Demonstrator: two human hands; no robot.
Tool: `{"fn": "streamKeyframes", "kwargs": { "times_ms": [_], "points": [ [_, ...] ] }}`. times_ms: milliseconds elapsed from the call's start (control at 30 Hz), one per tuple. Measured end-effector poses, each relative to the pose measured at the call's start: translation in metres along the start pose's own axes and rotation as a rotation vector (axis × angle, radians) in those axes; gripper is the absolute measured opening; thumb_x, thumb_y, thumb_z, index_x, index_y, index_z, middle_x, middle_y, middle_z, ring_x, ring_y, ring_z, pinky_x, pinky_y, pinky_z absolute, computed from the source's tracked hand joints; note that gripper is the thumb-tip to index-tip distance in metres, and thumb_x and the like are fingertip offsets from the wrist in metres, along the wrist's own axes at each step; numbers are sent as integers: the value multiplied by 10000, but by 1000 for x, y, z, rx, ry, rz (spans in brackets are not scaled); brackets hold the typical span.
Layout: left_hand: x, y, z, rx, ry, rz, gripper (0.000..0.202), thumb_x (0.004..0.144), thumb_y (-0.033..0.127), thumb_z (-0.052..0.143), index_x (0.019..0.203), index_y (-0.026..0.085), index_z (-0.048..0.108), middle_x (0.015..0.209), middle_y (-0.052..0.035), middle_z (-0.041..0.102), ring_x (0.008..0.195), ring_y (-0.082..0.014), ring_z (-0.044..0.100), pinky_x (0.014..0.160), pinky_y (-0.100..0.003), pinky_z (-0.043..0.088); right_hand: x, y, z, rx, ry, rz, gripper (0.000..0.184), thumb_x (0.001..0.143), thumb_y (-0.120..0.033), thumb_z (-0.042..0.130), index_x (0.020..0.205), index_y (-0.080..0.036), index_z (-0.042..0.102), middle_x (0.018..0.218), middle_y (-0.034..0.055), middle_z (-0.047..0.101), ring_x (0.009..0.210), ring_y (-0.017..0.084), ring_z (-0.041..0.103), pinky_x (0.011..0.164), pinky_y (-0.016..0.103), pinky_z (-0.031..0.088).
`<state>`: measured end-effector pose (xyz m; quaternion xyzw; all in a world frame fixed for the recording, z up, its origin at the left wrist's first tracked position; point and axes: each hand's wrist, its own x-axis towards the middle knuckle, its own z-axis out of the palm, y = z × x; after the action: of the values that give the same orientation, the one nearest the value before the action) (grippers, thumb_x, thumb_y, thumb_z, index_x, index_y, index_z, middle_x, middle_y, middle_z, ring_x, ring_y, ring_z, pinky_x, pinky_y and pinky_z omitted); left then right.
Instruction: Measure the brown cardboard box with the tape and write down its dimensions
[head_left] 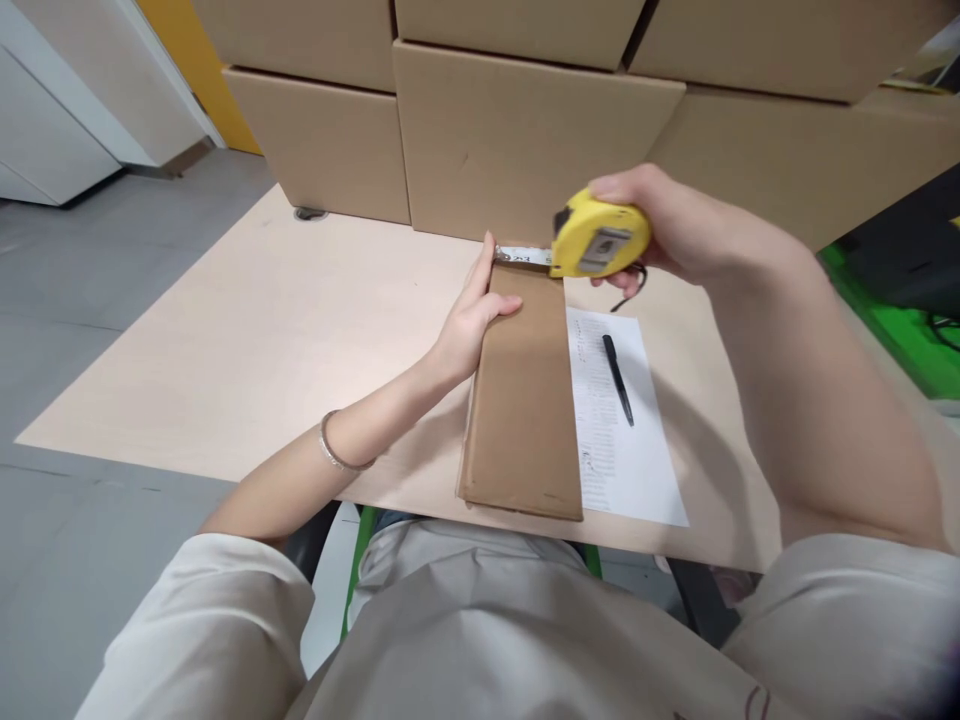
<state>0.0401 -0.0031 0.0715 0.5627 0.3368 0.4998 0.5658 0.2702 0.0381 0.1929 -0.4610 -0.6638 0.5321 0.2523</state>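
Observation:
My right hand (671, 225) is wrapped round a yellow tape measure (602, 238), held above the far right corner of a narrow brown cardboard box (525, 400). A short length of its metal blade (525, 257) runs leftward across the box's far edge. My left hand (474, 318) grips the box's far left side, thumb on top and fingers along the side, close to the blade's end. Whether those fingers also touch the blade I cannot tell. A dark wrist strap (630, 288) hangs from the tape measure.
Right of the box lies a printed sheet of paper (649, 450) with a black pen (618, 380) on it. Large cardboard boxes (525, 140) stand stacked along the back of the pale table (187, 330). Grey floor (75, 560) shows at the left.

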Motion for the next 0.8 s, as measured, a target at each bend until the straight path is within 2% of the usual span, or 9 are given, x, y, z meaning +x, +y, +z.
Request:
{"fn": "streamKeyframes", "kwargs": {
  "times_ms": [67,167,300,433,600,700,800],
  "points": [
    [1,-2,-3,46,-6,17,1063,847,354,649,1835,323,254,1945,101,210,1826,-345,-5,1480,-486,56,-10,11,-6,-98,122,-50,446,1038,-587,611,810,-216,705,605,68,644,426,159,507,380,305,397],
    [1,-2,-3,62,-22,21,1040,862,347,640,1831,350,263,1939,130,214,1826,-350,-11,1481,-519,77,-13,26,-3,-55,188,-86,398,1005,-554,588,793,-231,681,609,75,641,420,179,501,352,315,354],
    [-3,5,-2,51,-19,-38,1065,873,361,645,1847,352,216,1939,112,219,1809,-427,105,1453,-608,217,-5,30,8,13,200,-117,351,973,-548,628,800,-246,671,641,62,652,425,173,492,316,299,354],
    [-2,10,-1,59,-4,-76,1113,842,366,659,1854,360,193,1940,117,208,1798,-412,185,1451,-596,239,-3,25,8,7,179,-118,360,991,-535,594,783,-246,647,604,55,628,419,169,496,303,270,347],
    [0,10,-2,67,-11,-80,1153,828,391,686,1858,347,171,1936,98,230,1801,-409,178,1443,-591,279,-6,21,11,22,177,-137,381,963,-574,628,786,-240,665,632,62,639,424,161,493,299,274,338],
    [-4,14,-11,47,34,-53,1132,836,409,697,1850,377,196,1920,90,286,1782,-389,268,1429,-568,330,-7,20,15,128,249,-273,367,898,-610,643,815,-253,639,684,61,666,474,175,558,327,267,351],
    [-13,23,-35,86,91,-22,1047,829,380,708,1810,392,341,1888,103,367,1783,-340,286,1453,-523,278,-12,19,16,211,315,-417,422,842,-697,639,841,-276,620,721,47,688,516,179,578,364,265,378]
  ]
}}
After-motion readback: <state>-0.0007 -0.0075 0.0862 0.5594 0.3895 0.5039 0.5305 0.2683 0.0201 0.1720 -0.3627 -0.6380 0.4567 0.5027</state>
